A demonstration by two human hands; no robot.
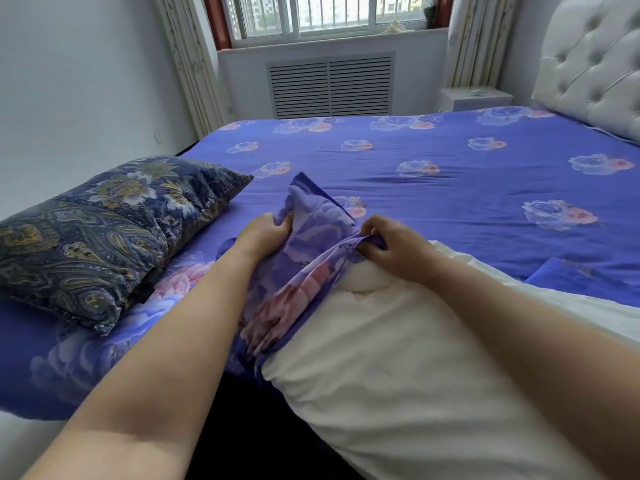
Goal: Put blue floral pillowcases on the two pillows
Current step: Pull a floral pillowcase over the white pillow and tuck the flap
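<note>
Pillowcase [304,258] bunched over far end of white pillow [398,358]. Pillow's long axis runs from the person's lap out toward the window [329,15]; case mouth faces back along it. L hand [265,233] grips case's left edge, R hand [388,247] pinches right edge, both at pillow's far tip, roughly level. Judgement: next pull comes straight back along the axis. Second pillow [104,230], dark paisley, left of white pillow, uncovered.

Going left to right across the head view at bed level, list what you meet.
Dark navy paisley-and-floral pillow → left hand gripping the blue floral pillowcase → right hand pinching the same pillowcase → white bare pillow → folded blue fabric piece on the bed.
</note>
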